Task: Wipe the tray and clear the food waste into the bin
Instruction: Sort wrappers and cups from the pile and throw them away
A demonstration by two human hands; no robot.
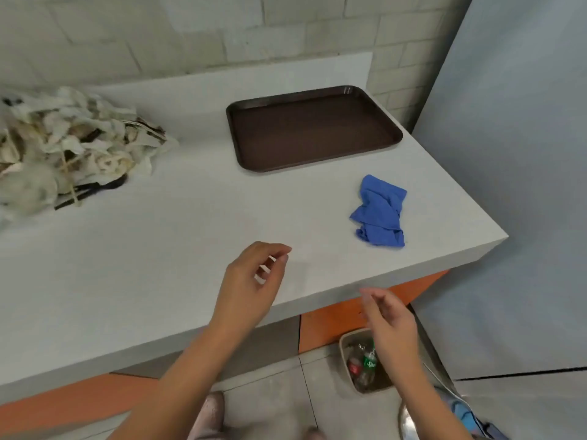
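The brown tray (pixel 311 131) lies bare at the far right of the counter (pixel 158 249), its long axis running left to right, its right end close to the counter's right edge. A crumpled blue cloth (pixel 379 212) sits nearer, beside that edge, with open surface between them. A heap of soiled paper waste (pixel 70 144) is cut off at the left. The left hand (pixel 251 281) hovers over the front edge, fingers loosely curled, holding nothing. The right hand (pixel 390 325), blurred and likewise loose, partly hides the bin (pixel 342 346) on the floor.
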